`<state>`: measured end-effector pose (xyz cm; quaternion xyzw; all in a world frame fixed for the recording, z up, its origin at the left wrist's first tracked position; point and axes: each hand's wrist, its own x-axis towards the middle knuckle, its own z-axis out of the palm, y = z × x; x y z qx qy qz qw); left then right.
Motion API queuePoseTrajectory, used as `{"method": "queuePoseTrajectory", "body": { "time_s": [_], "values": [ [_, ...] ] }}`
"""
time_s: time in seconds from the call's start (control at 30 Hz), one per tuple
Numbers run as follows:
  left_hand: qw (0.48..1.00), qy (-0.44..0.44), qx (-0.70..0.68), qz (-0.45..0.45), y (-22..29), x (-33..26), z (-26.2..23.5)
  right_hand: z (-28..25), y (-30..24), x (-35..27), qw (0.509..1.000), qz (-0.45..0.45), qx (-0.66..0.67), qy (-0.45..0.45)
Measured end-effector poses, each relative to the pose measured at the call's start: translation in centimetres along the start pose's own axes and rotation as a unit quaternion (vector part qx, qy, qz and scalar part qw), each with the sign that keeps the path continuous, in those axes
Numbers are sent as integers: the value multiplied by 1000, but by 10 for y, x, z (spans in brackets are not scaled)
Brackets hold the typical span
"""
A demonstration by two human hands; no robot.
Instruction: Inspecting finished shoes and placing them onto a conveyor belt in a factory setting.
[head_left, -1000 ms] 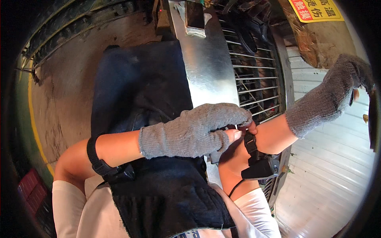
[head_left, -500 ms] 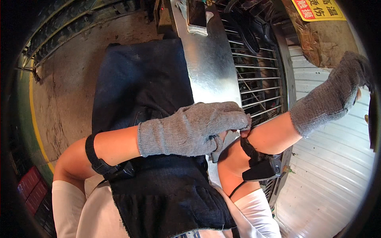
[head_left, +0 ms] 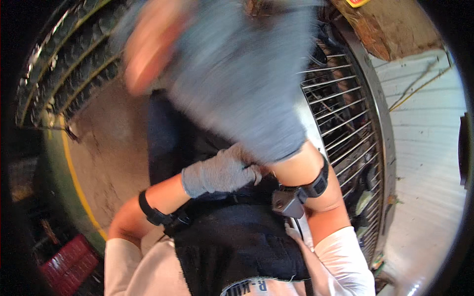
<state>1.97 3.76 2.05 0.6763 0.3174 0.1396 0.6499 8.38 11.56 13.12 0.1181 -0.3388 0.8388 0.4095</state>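
My right hand (head_left: pixel 237 74), in a grey knit glove, is raised close to the camera and smeared by motion. A bare finger or thumb pokes out of it at the upper left; the other fingers cannot be made out. My left hand (head_left: pixel 217 172), gloved alike, lies against the underside of my right forearm near the glove cuff. Its fingers are curled, and their tips are partly hidden behind that arm. A black strap with a small box (head_left: pixel 291 201) circles my right forearm. Another strapped device (head_left: pixel 163 215) sits on the left one. A black apron (head_left: pixel 232 241) covers my lap.
At the right runs a metal rack of parallel bars (head_left: pixel 340 116), beside a ribbed white surface (head_left: pixel 424 182). A brown wrapped block (head_left: pixel 390 29) stands at the upper right. Dark racking (head_left: pixel 74 64) is at the upper left, a red crate-like object (head_left: pixel 69 266) at the lower left.
My right hand has swung from the far right up and left across the view. My left hand has shifted down and left, staying at the right forearm. The view has turned slightly.
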Motion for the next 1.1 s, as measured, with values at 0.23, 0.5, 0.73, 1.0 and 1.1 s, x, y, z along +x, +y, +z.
{"method": "queuePoseTrajectory", "body": {
  "time_s": [0.23,0.5,0.73,1.0,1.1],
  "values": [
    [966,-67,-247,47,-34,25,8,30,88,-14,956,158,-222,-107],
    [945,-107,-288,-114,15,28,-11,44,131,-16,940,124,-285,-144],
    [972,-129,-177,-85,15,30,-15,59,150,-19,954,225,-130,-151],
    [947,42,-309,80,26,16,-26,2,123,-15,991,91,-34,-97],
    [957,50,-284,-13,-74,24,-66,-69,27,-5,967,189,-163,50]
  ]
}}
